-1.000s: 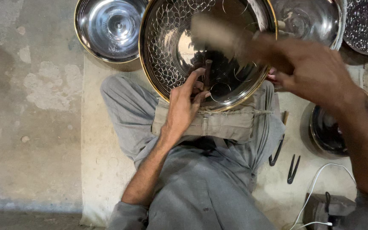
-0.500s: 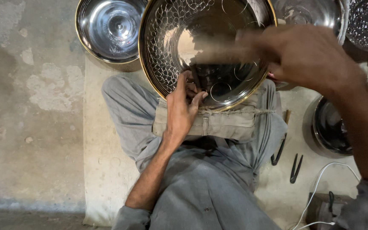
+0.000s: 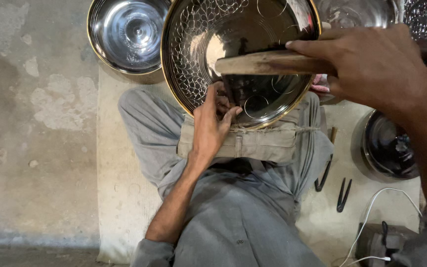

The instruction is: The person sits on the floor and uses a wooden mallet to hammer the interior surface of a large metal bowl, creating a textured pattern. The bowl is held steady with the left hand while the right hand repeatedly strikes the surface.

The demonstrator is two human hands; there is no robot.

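Observation:
A large shiny metal bowl [image 3: 208, 39] with a gold rim and an engraved scale pattern rests tilted on a tan cloth pad [image 3: 258, 143] on my lap. My left hand [image 3: 212, 123] sits at the bowl's lower rim and pinches a thin dark metal punch [image 3: 228, 96] upright against the inner surface. My right hand [image 3: 376, 69] is raised at the upper right, closed round a wooden-handled hammer [image 3: 265, 63] whose handle lies level across the bowl.
A second steel bowl [image 3: 127, 34] lies at the upper left, more bowls at the top right, and a dark one [image 3: 389, 148] at the right. Dark metal tools [image 3: 343, 195] and a white cable [image 3: 371, 212] lie on the floor mat to the right.
My right hand with the hammer has swung up and toward the camera, now sharp instead of blurred. The left hand stays at the rim with the punch.

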